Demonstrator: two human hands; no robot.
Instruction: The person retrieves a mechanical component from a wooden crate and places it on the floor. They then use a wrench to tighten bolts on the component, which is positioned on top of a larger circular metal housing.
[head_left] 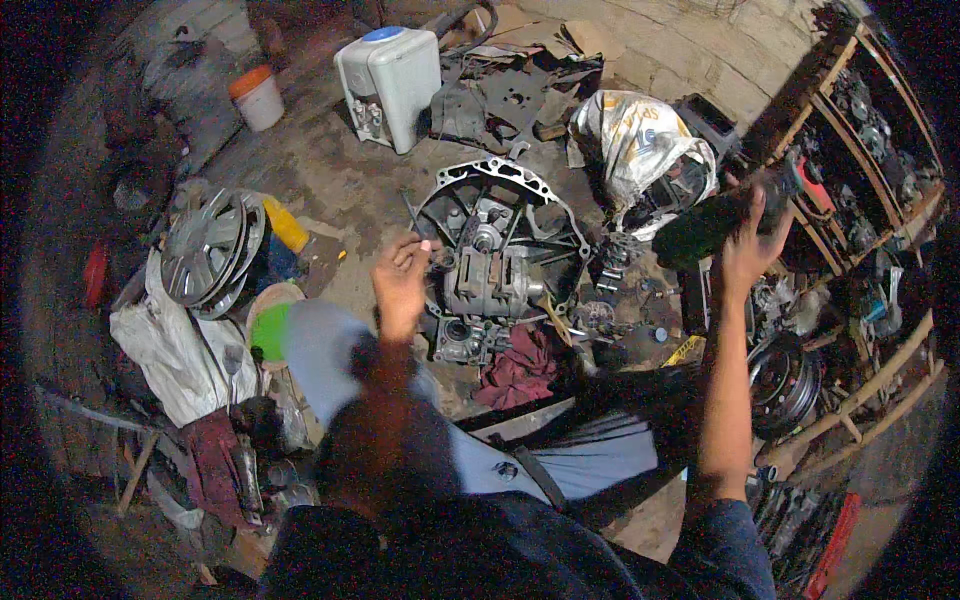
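A metal gearbox housing (495,285) with a wide, scalloped bell-shaped rim stands on the floor before me. My left hand (400,290) is at its left side, fingertips pinched together. A thin dark rod shows just above those fingers; whether they hold it I cannot make out. Out to the right, my right hand (755,240) is raised, its fingers wrapped round a dark green, bottle-like object (695,232) that is tilted and partly lost in shadow. A dark red cloth (522,368) lies crumpled against the near side of the housing.
Small metal parts (620,270) are scattered right of the housing. Beyond them are a white sack (630,140) and a wooden rack (850,120) full of parts. A whitish plastic tank (390,85) and an orange-lidded bucket (258,100) stand farther back. Wheel covers (212,250) lie at left.
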